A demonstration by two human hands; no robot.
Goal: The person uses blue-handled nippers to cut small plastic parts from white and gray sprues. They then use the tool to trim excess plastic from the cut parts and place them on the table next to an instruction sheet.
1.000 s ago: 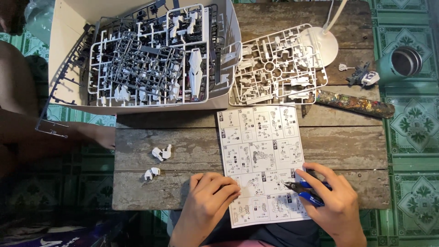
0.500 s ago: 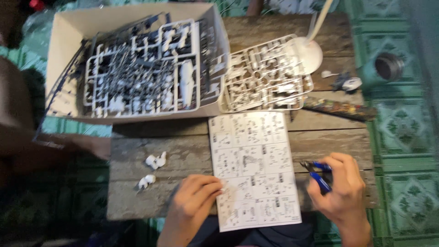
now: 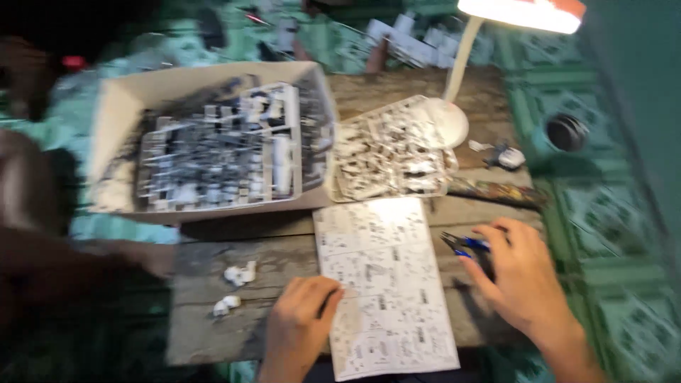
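Rough, weathered plank desk. Printed paper instruction sheet flat at front centre. Left hand curled loosely, knuckles resting on sheet's left edge, holding nothing. Right hand clamped on blue-handled cutters, tips pointing left, just right of sheet. Cardboard box with grey plastic part frames behind. Two small white pieces left.

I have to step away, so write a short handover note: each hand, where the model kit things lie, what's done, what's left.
Left hand rests flat on the instruction sheet.
Right hand holds blue-handled nippers at the table's right side.
Box of grey part frames lies at the rear, a loose frame beside the lamp base.
Done: two small white pieces lie on the wooden table.
Left: most parts remain on their frames.
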